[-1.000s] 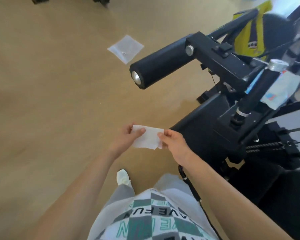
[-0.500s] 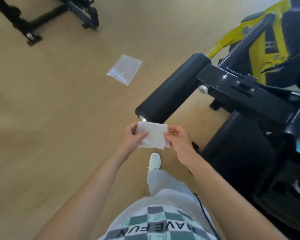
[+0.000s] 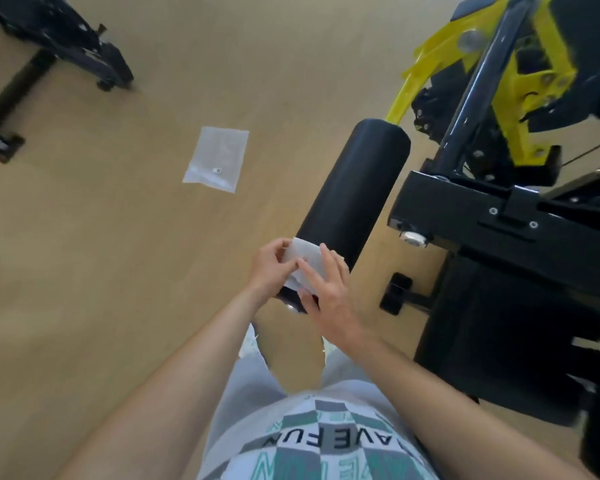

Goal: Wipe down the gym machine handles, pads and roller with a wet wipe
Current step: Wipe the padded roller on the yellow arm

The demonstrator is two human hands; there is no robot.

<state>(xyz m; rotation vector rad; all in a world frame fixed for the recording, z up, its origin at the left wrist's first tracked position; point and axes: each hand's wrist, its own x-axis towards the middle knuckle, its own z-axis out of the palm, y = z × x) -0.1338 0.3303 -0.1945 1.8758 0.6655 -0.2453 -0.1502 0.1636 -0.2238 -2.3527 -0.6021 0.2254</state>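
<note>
**Wet wipe pressed on the end of the black roller**

The left grip (image 3: 272, 266) pinches the left edge of the wet wipe (image 3: 303, 256) with bent fingers and thumb. The right grip (image 3: 328, 294) is not clenched. Its fingers (image 3: 309, 273) lie out straight on top of the wipe and press it down. Its thumb sits lower, by the near end of the roller.

The wipe is white and a bit crumpled. It lies over the near end of the roller (image 3: 357, 188), touching it, between the two grips.

The roller is a fat black tube. It points away from the person and up toward a yellow part (image 3: 520, 81) of the machine. Just to the right of the roller is the black frame (image 3: 499, 216) of the gym machine, with a shiny bolt (image 3: 413, 238) on its near corner.

The floor (image 3: 118, 271) is tan. A small clear plastic bag (image 3: 217, 159) lies flat on it, to the left of the roller and well apart from the grips. Far off in the top left corner stands another dark machine (image 3: 49, 39).

At the bottom you can see the person's checked shirt (image 3: 319, 441) with letters on it, and both bare arms reaching out.
</note>
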